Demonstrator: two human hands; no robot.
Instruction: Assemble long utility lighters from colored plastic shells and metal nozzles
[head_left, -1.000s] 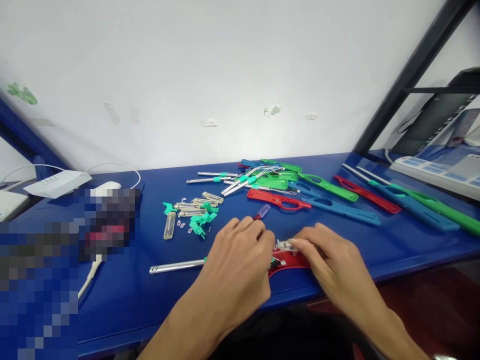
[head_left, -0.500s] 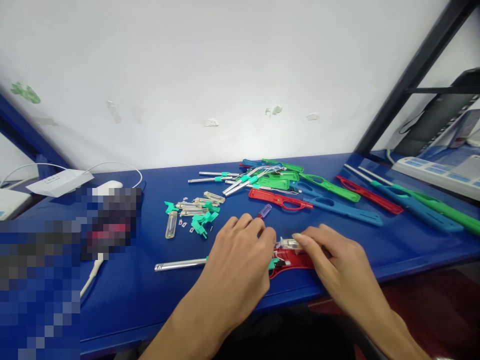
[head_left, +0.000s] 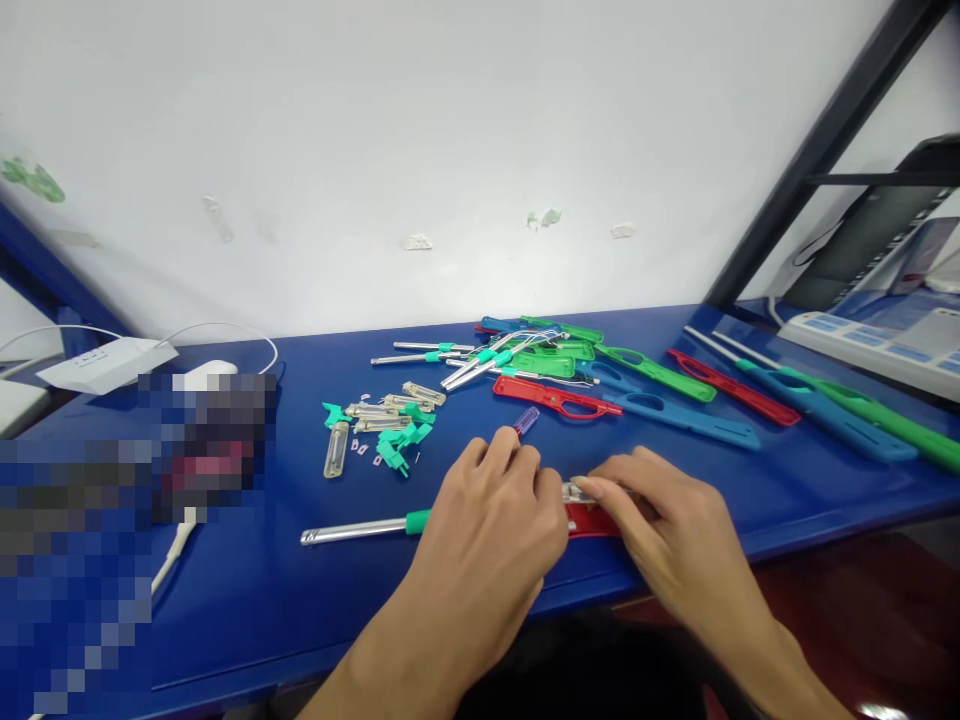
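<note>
An opened stick lighter lies before me: its red handle half (head_left: pixel 594 521) shows between my hands, and its silver tube (head_left: pixel 352 532) with a green collar sticks out to the left. My left hand (head_left: pixel 499 540) is closed over the middle of this lighter, its fingertips hidden. Between thumb and fingers, my right hand (head_left: pixel 667 525) pinches a small clear fuel tank (head_left: pixel 576 491) just above the red half. A screwdriver's purple handle (head_left: pixel 527 420) shows on the table behind my left knuckles.
Clear tanks (head_left: pixel 336 448) and green plastic bits (head_left: pixel 394 440) lie left on the blue table (head_left: pixel 240 600). Behind are tubes (head_left: pixel 469 370) and handle halves (head_left: pixel 555 393). Two lighters (head_left: pixel 832 400) rest at right beside a power strip (head_left: pixel 885 350). A blurred-out object is at left.
My left hand has shifted right, covering the green and black parts and more of the clear tank. My right hand still pinches the tank. The view has shifted slightly.
</note>
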